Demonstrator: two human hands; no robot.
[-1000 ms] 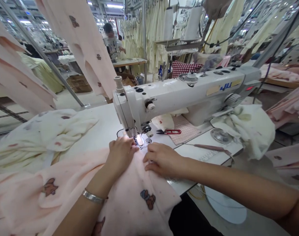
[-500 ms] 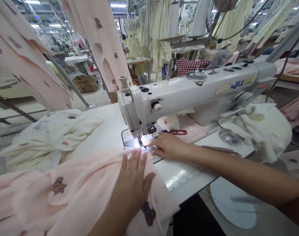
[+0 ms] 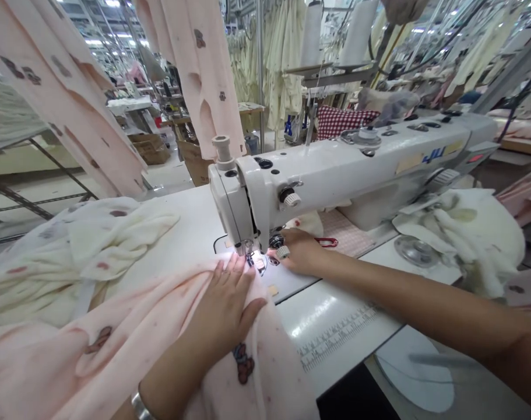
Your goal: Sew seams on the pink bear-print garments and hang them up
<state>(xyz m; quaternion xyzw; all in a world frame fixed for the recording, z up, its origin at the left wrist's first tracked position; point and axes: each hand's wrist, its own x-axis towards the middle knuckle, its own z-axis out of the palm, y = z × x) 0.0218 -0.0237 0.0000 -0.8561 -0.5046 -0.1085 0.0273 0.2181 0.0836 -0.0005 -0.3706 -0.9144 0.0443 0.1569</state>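
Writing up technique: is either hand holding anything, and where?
Neither grips: the left hand lies flat on the pink fabric; the right hand holds nothing visible beside the presser foot.

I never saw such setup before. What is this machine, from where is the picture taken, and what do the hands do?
This view comes from a camera worn on the person's head, looking down. The white machine is an industrial sewing machine, set into a white table with a printed ruler. The left hand lies flat on soft pink fabric with small brown prints, close to the needle. The right hand rests just beyond the needle and holds nothing visible. Cream fabric lies piled on the table, and red-handled snips lie behind the right hand.
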